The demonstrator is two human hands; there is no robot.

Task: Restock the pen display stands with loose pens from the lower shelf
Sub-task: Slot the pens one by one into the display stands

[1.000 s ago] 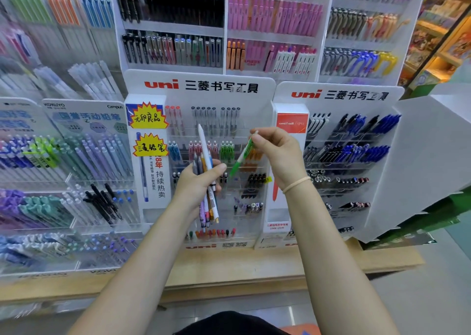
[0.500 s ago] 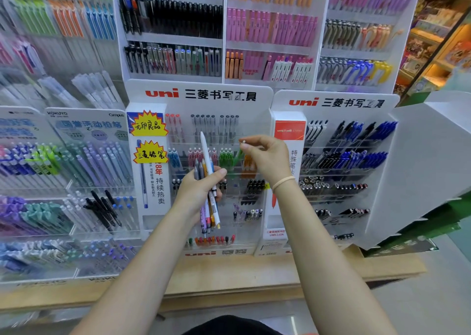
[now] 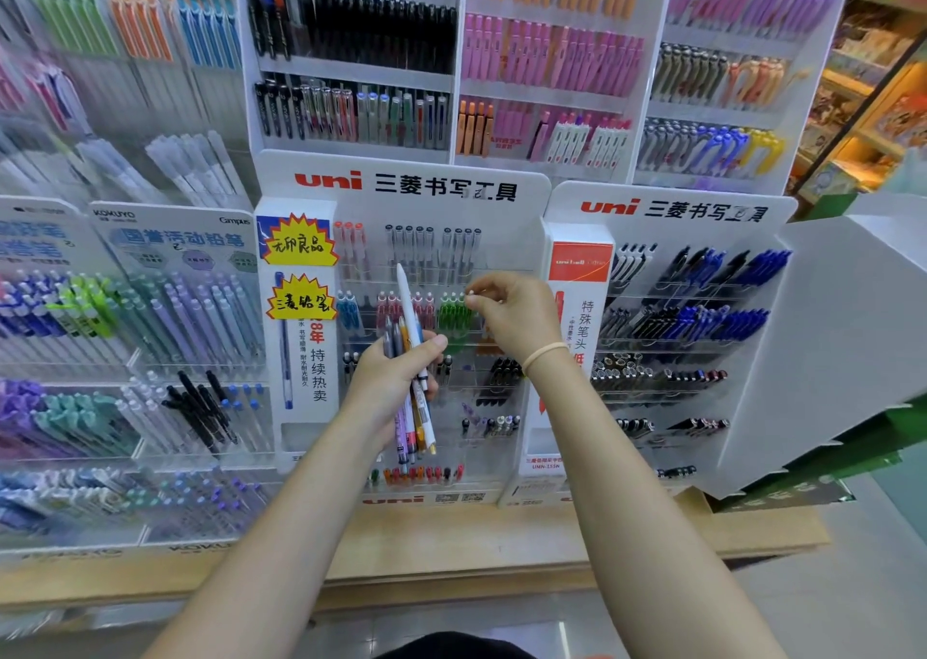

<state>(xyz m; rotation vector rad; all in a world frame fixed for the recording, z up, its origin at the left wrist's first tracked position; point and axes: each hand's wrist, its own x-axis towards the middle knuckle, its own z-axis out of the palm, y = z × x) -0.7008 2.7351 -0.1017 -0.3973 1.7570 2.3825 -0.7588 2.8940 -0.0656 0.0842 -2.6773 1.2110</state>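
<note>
Your left hand (image 3: pixel 396 377) grips the pen bundle (image 3: pixel 411 387) at centre; your right hand (image 3: pixel 506 317) pinches a green pen's cap (image 3: pixel 470 296) at 1 o'clock, in the green row (image 3: pixel 454 315). Pens look light, stiff, slick: hold mid-barrel.

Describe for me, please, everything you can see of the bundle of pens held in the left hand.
The bundle of pens is a handful of slim plastic-looking pens gripped in the left hand, fingers curled round their middle and thumb across the front. They stand roughly upright, slightly fanned, in front of the middle uni display stand. One white pen juts well above the rest; the others look grey, orange, yellow and pinkish. Their lower ends poke out below the hand. The right hand does not touch them.
</note>
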